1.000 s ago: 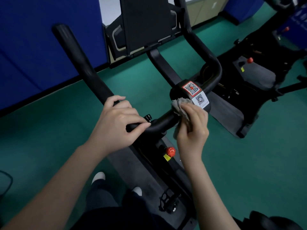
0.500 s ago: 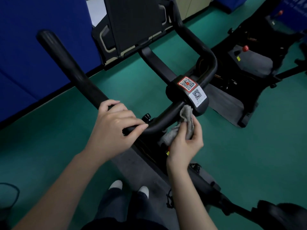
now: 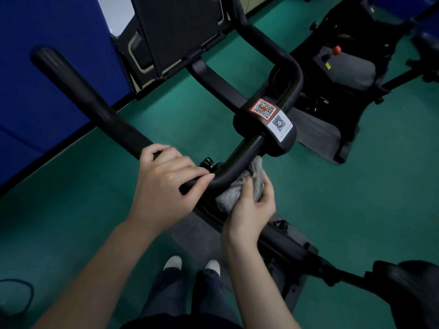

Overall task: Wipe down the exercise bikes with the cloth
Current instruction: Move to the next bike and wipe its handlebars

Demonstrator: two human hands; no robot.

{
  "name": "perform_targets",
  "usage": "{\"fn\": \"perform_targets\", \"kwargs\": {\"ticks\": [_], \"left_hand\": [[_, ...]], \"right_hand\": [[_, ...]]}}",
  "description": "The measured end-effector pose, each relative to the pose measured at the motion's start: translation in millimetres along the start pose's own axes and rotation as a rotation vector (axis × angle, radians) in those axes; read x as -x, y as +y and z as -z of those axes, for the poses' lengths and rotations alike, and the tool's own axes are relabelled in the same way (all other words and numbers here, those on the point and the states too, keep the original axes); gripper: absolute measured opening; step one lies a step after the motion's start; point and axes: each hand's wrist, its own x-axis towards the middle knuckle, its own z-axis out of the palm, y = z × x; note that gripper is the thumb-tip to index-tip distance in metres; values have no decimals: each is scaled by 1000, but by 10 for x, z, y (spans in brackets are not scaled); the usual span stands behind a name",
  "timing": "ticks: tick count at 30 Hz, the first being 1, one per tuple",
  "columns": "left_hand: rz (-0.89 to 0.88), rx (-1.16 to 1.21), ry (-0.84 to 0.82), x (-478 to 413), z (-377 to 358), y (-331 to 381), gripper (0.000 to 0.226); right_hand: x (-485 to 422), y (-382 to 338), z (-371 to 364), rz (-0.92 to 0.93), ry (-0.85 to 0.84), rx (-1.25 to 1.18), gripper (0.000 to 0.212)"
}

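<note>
The bare left forearm (image 3: 95, 269) and right forearm (image 3: 256, 281) rise from 6 o'clock. The left hand (image 3: 166, 186) curls its fingers (image 3: 194, 173) over the handlebar (image 3: 240, 160). At its 3 o'clock, the right hand (image 3: 251, 210) grips the cloth (image 3: 229, 198) between thumb and fingers, against the bar.

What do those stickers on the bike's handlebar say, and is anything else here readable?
No words are legible anywhere.
Red-bordered sticker on the handlebar hub: QR code only, no readable text.
White sticker beside it: QR code; the small print beneath is too small to read.
Yellow label on the far bike: too small to read.
</note>
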Motion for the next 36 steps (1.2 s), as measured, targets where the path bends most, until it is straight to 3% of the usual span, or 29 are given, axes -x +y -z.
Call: {"fn": "perform_targets", "kwargs": {"ticks": [5,8,10,12,15,19,24,29,36], "left_hand": [[-20,0,9,-4,7,-7,28],[-23,3,5,-6,16,-14,29],[-23,15,2,-5,19,-17,30],[-14,34,-1,-3,26,-18,29],[-2,54,2,9,23,-16,28],[6,78,7,5,25,-21,27],[23,95,-11,3,26,-22,29],[47,116,-30,4,56,-74,34],[62,159,-15,28,188,-169,28]], "right_hand": [[422,72,-13,-242,-91,-117,32],[501,6,142,-378,-200,-186,25],[456,-69,296,-339,-214,-138,23],[339,-247,420,-104,-199,25,24],[-11,-665,396,440,-313,382,22],[-574,-1130,-40,855,-784,865,26],[-914,-1176,-539,1111,-1331,1313,22],[-900,-1211,-699,951,-1489,1614,35],[-607,-1162,-751,626,-1732,1381,29]]}}
